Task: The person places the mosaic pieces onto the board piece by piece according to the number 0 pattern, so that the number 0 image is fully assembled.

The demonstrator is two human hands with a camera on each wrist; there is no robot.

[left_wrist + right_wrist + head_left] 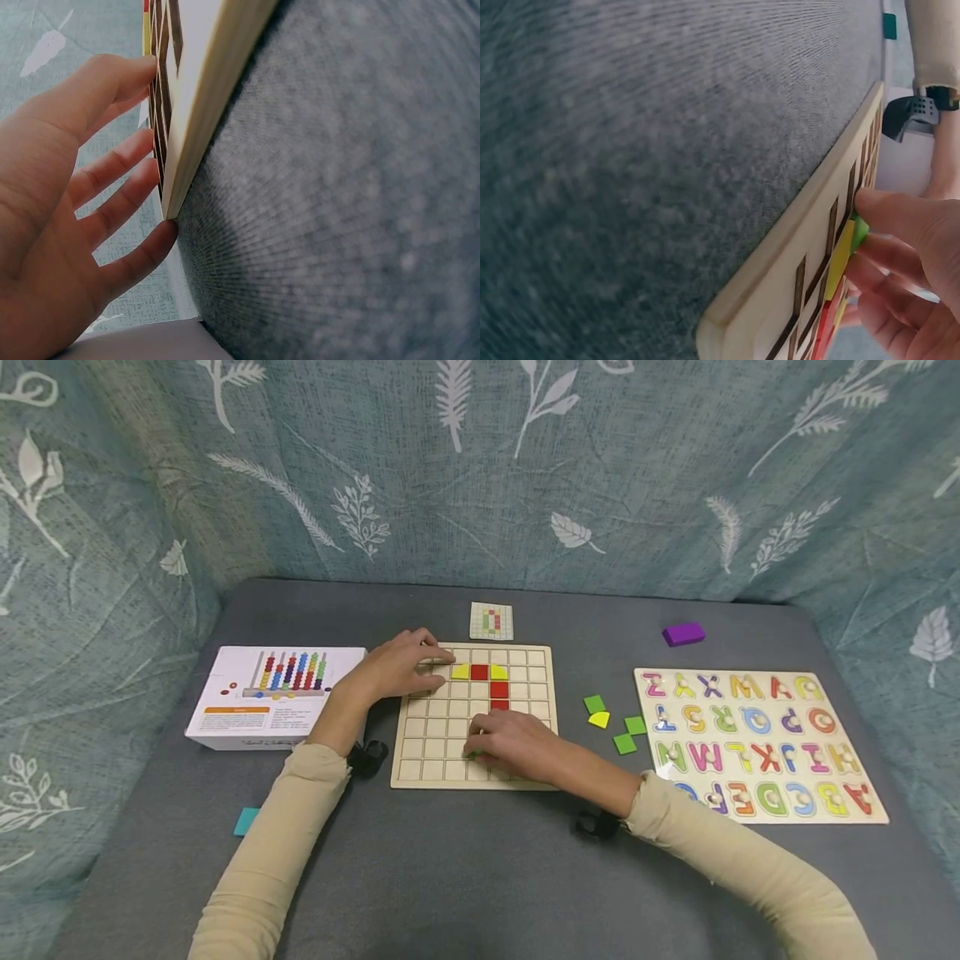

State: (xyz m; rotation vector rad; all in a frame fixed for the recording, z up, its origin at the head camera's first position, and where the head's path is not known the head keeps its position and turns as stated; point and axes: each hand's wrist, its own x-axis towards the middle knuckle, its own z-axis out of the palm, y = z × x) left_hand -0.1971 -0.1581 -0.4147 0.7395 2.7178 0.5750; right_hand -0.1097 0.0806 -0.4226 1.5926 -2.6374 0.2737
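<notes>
A wooden grid board (435,727) lies on the table. In its upper rows sit yellow quarter-round tiles (498,672) and red square tiles (498,690). Over the lower middle of the board, my right hand (517,745) pinches a green tile (861,231) between thumb and finger, close to the grid. Beside that tile the right wrist view shows a yellow tile (840,255) on the board; in the head view the hand hides this spot. My left hand (397,667) rests its loosely extended fingertips on the board's upper left edge and holds no tile.
A small pattern card (491,621) lies behind the board. Loose green tiles (634,725) and a yellow quarter-round tile (599,719) lie right of it, before an alphabet puzzle (761,747). A box (273,697) stands left; a purple block (683,634) sits back right.
</notes>
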